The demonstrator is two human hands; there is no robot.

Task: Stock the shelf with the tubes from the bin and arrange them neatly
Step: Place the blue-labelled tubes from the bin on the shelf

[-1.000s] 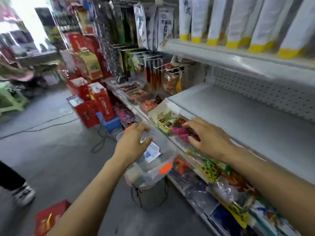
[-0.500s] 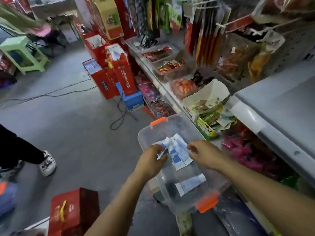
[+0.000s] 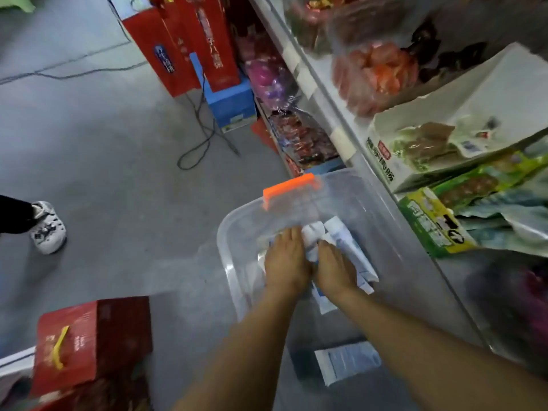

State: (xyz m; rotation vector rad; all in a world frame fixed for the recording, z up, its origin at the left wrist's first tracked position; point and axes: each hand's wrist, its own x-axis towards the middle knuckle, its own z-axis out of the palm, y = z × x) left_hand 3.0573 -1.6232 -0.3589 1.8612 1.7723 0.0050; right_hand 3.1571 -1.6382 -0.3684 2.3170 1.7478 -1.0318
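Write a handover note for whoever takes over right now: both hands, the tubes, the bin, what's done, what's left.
Hands: left hand and right hand are both in the clear bin, on the pile of tubes; grip unclear.
One loose tube lies at the bin's near end.
Done: nothing shelved in view.
Left: lift all tubes out, shelve them neatly.

Left hand [image 3: 286, 262] and right hand [image 3: 335, 269] lie backs up, touching side by side, fingers bent downward toward 12 o'clock. The forearms enter from 6 and 4 o'clock.

Tubes [image 3: 345, 241] in bin [image 3: 225, 232], shelf [image 3: 314, 81] to R, gift box [image 3: 89, 336] to L
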